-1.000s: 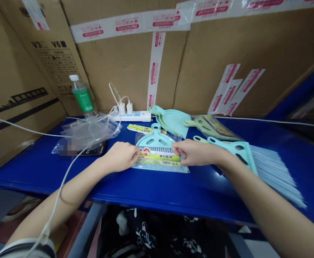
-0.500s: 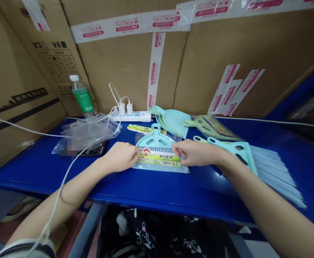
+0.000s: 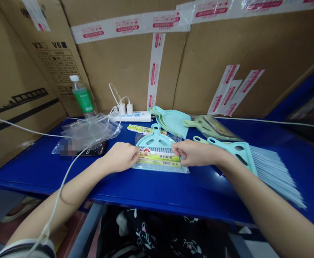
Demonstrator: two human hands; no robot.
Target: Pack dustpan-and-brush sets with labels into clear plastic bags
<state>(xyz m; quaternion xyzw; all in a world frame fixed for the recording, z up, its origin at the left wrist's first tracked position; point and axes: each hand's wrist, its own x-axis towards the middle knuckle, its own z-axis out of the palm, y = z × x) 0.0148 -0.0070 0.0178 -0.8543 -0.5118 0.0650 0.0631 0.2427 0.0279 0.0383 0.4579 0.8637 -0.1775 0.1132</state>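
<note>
Flat on the blue table lies a light blue dustpan and brush set (image 3: pixel 157 138) in a clear plastic bag (image 3: pixel 160 168), with its handle pointing away from me. A printed yellow-green and white card (image 3: pixel 159 156) lies across the bristles. My left hand (image 3: pixel 121 157) is closed at the left edge of the bag and card. At the right edge my right hand (image 3: pixel 191 152) is closed too, thumb and curled fingers pinching the bag and card. Both fists face each other across the set.
Loose dustpans (image 3: pixel 174 120) lie at the back, beside a bagged green set (image 3: pixel 213 125). Brushes with long blue bristles (image 3: pixel 275 172) are under my right forearm. To the left are plastic bags (image 3: pixel 89 130), a bottle (image 3: pixel 83 98), a power strip (image 3: pixel 135 116) and a white cable (image 3: pixel 62 186).
</note>
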